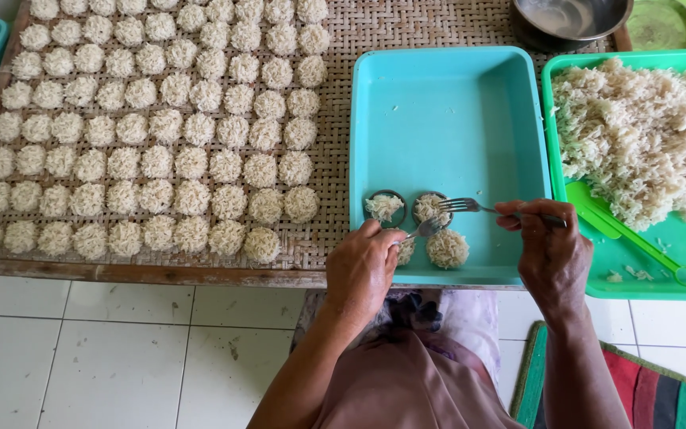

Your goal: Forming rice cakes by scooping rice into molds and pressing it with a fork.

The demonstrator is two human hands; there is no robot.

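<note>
My left hand (363,266) grips a fork (424,230) whose tines rest near a small round metal ring mould (432,208) filled with rice, inside a turquoise tray (446,111). My right hand (545,250) holds a second fork (466,206), tines pointing left over the same mould. Another ring mould (384,206) with rice sits just left of it. A shaped round rice cake (448,249) lies in front of the moulds, and another is partly hidden behind my left hand.
A woven bamboo mat (335,159) carries several rows of round rice cakes (160,119). On the right, a green tray (660,270) holds a heap of cooked rice (645,135) and a green spatula (621,226). A metal bowl (569,17) stands behind. A striped floor mat (645,393) lies bottom right.
</note>
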